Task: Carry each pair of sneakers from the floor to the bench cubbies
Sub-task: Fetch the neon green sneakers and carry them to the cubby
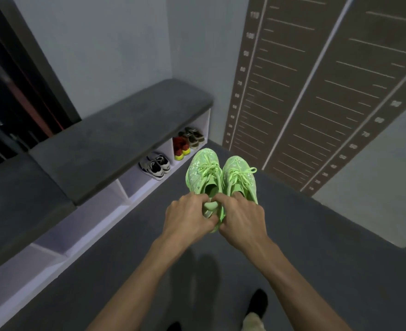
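Observation:
A pair of bright green sneakers hangs in the air above the grey floor, toes pointing away. My left hand grips the heel collar of the left green sneaker. My right hand grips the heel collar of the right green sneaker. To the left runs the bench, with a grey cushion on top and white cubbies below. The far cubbies hold a brown pair, a red and yellow pair and a white and black pair.
The nearer cubbies show no shoes. A dark wall panel with height-ruler markings stands on the right. Dark cupboard fronts rise at the far left. My feet stand on the grey floor below my arms.

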`<state>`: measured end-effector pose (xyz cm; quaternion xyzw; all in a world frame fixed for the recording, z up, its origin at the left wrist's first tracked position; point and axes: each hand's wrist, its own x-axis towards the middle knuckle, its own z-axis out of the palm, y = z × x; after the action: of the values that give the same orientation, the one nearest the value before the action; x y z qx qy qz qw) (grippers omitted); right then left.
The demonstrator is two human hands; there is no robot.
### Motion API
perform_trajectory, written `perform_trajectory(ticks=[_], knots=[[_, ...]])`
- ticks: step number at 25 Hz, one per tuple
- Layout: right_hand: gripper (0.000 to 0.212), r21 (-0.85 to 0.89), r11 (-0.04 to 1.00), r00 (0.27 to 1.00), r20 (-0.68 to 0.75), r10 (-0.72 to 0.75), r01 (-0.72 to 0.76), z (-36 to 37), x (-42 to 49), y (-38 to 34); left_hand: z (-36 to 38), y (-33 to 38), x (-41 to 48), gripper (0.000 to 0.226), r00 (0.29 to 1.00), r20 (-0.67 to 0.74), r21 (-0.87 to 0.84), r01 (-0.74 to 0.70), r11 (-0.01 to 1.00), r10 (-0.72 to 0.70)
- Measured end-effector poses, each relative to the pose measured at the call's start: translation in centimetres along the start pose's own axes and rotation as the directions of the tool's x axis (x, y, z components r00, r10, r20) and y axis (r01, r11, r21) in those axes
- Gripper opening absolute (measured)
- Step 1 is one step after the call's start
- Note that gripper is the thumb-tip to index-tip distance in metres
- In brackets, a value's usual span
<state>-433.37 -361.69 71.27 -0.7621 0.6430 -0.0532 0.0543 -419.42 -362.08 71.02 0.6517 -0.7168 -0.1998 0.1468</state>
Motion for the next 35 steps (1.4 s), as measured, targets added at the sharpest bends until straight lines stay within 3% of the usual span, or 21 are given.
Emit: perform_trajectory(ticks=[4, 8, 16, 19, 22, 26, 29, 35], knots=[[0.041, 0.029, 0.983, 0.981, 0.062, -0.182, 0.181, 1.3, 9.3, 5.7, 3.1, 2.1, 7.8, 0.021, 0.979, -0.071, -0.025, 0.187, 0.982, -0.189], [0.040, 0.042, 0.919, 0.908, 0.144, -0.394, 0.392, 1.2, 16.4, 10.3, 5.1, 5.0, 12.7, 0.021, 0.909, -0.135, -0.090, 0.386, 0.918, -0.395], [0.046, 0.109, 0.687, 0.635, 0.302, -0.711, 0.718, 3.5, 24.8, 10.0, 8.8, 4.2, 16.6, 0.026, 0.656, -0.211, -0.260, 0.677, 0.689, -0.725], [0.044, 0.129, 0.628, 0.562, 0.336, -0.756, 0.767, 5.2, 27.4, 8.3, 9.7, 1.9, 18.0, 0.028, 0.591, -0.233, -0.301, 0.711, 0.635, -0.772], [0.044, 0.122, 0.601, 0.536, 0.341, -0.773, 0.790, 7.1, 30.5, 6.7, 10.1, -0.9, 20.3, 0.029, 0.564, -0.221, -0.333, 0.723, 0.605, -0.796], [0.041, 0.120, 0.606, 0.541, 0.338, -0.770, 0.787, 10.5, 34.5, 4.9, 11.3, -5.4, 23.5, 0.021, 0.578, -0.175, -0.399, 0.698, 0.594, -0.797], [0.033, 0.125, 0.607, 0.537, 0.350, -0.768, 0.785, 14.5, 37.3, 3.6, 12.5, -9.0, 25.8, 0.022, 0.575, -0.141, -0.334, 0.739, 0.585, -0.806], [0.037, 0.147, 0.576, 0.498, 0.363, -0.788, 0.804, 26.8, 45.1, -0.1, 18.0, -19.3, 32.1, 0.027, 0.469, -0.115, -0.347, 0.807, 0.478, -0.876]])
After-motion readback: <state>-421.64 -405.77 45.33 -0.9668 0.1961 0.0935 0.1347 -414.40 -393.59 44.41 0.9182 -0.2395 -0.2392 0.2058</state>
